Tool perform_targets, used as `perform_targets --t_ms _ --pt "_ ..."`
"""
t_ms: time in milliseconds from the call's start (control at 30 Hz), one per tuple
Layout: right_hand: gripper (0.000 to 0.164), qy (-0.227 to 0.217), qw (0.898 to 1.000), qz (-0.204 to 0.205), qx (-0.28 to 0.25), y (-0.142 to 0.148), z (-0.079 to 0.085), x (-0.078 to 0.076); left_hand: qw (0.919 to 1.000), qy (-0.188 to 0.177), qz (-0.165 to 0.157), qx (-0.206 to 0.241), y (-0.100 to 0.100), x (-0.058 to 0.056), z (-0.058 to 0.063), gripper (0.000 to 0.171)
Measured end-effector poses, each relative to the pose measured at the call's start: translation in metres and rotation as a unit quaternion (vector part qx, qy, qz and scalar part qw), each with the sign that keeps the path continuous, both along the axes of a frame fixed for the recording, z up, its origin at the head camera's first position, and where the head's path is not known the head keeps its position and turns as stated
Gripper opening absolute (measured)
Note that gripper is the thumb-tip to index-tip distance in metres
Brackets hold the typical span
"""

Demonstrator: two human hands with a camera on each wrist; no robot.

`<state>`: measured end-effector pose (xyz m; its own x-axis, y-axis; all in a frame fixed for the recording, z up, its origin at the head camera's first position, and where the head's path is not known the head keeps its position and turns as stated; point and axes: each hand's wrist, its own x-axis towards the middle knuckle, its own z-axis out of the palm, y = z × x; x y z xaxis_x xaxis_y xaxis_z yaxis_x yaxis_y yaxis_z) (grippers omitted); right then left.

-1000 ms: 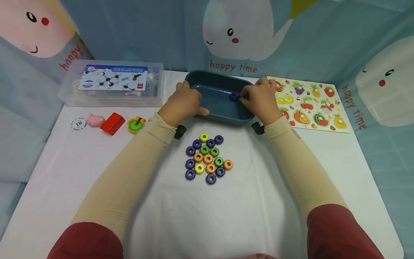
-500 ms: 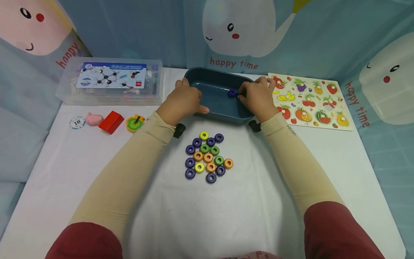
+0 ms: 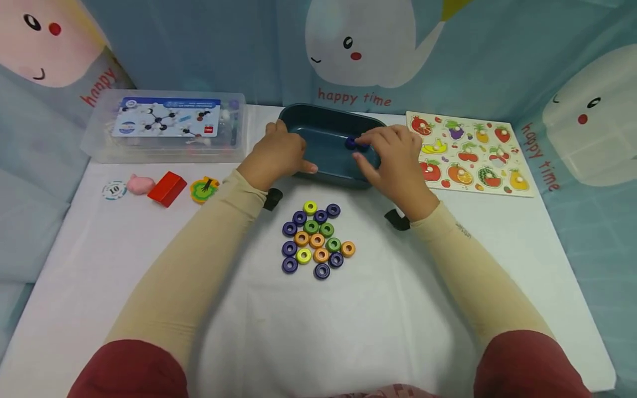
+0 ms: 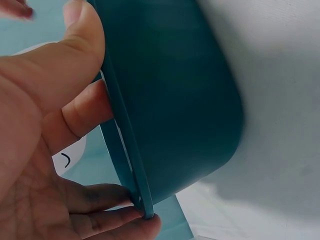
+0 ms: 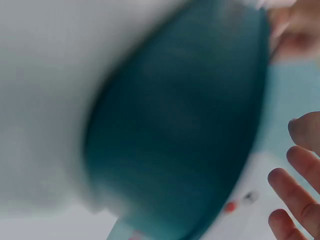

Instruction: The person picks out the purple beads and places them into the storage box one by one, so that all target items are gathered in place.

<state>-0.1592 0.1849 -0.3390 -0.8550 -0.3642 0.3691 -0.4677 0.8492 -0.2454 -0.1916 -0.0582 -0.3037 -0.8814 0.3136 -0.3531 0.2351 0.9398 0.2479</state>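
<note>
In the head view my left hand [image 3: 277, 153] grips the left end of a dark teal plastic tub [image 3: 318, 117]. The left wrist view has the thumb against the rim [image 4: 127, 145], other fingers reaching over it. Above the tub's right end is my right hand [image 3: 396, 163], fingers spread and apart from the wall in the right wrist view. Inside the tub, a purple ring [image 3: 350, 143] lies near the right fingertips, and what looks like another is partly hidden behind them. In front, a loose cluster of purple, green, orange [image 3: 316, 240] and yellow rings rests on the white cloth.
A clear plastic case [image 3: 164, 149] with a molecule label stands at the back left. Before it lie a round "10" chip [image 3: 114, 190], a pink pig [image 3: 140, 184], a red block [image 3: 167, 189] and a tree piece [image 3: 203, 189]. A fruit puzzle board [image 3: 473, 152] is right of the tub.
My right hand has come off the tub's right side, its fingers spreading over the inside. A second purple shape now shows beneath them. The left hand keeps its grip on the tub.
</note>
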Motion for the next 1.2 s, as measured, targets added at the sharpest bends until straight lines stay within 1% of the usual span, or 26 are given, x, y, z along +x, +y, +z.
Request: perform_targets --t_ms 33,67,100,167,200,267,367,433,500,600,767,1000,1100,1200 --pt "0.032 0.012 0.999 0.029 -0.007 -0.003 0.0 0.012 1.0 0.0 0.0 0.0 0.0 0.0 0.0 0.049" --pt "0.029 0.015 0.998 0.053 -0.01 -0.006 -0.001 0.023 1.0 -0.001 0.001 0.0 -0.001 0.0 0.0 0.05" --pt "0.027 0.008 0.997 0.076 -0.011 -0.008 -0.002 0.033 1.0 -0.001 0.0 0.0 -0.001 0.0 0.0 0.05" --pt "0.024 -0.031 0.994 0.102 -0.007 -0.014 -0.007 0.049 1.0 0.001 -0.001 -0.001 -0.001 0.0 -0.001 0.051" --pt "0.023 -0.058 0.992 0.108 -0.002 -0.016 -0.01 0.055 1.0 0.001 -0.002 -0.002 -0.002 0.0 -0.001 0.052" --pt "0.022 -0.112 0.988 0.106 0.017 -0.021 -0.016 0.062 1.0 0.001 -0.002 -0.004 -0.002 0.0 0.0 0.053" --pt "0.022 -0.173 0.979 0.097 0.044 -0.027 -0.025 0.064 1.0 -0.003 0.0 -0.006 -0.001 0.0 0.001 0.053" --pt "0.021 -0.189 0.976 0.093 0.056 -0.029 -0.03 0.063 1.0 -0.007 0.002 -0.004 -0.001 0.001 0.001 0.051" --pt "0.02 -0.187 0.976 0.09 0.062 -0.03 -0.034 0.062 1.0 -0.008 0.001 -0.003 -0.001 0.001 0.001 0.05" --pt "0.017 -0.171 0.979 0.083 0.066 -0.032 -0.037 0.061 1.0 -0.003 -0.001 -0.001 -0.001 0.002 0.001 0.049" --pt "0.016 -0.167 0.98 0.078 0.076 -0.034 -0.035 0.061 1.0 0.007 -0.005 0.003 -0.002 0.002 0.001 0.048" --pt "0.018 -0.169 0.979 0.073 0.09 -0.037 -0.032 0.059 1.0 -0.004 0.003 0.008 -0.003 0.0 0.002 0.048" --pt "0.018 -0.166 0.978 0.074 0.103 -0.039 -0.026 0.059 1.0 -0.003 0.005 0.005 -0.004 0.0 0.002 0.049" --pt "0.018 -0.162 0.979 0.069 0.106 -0.04 -0.012 0.062 0.9999 -0.002 0.005 0.008 -0.004 0.001 0.001 0.05"
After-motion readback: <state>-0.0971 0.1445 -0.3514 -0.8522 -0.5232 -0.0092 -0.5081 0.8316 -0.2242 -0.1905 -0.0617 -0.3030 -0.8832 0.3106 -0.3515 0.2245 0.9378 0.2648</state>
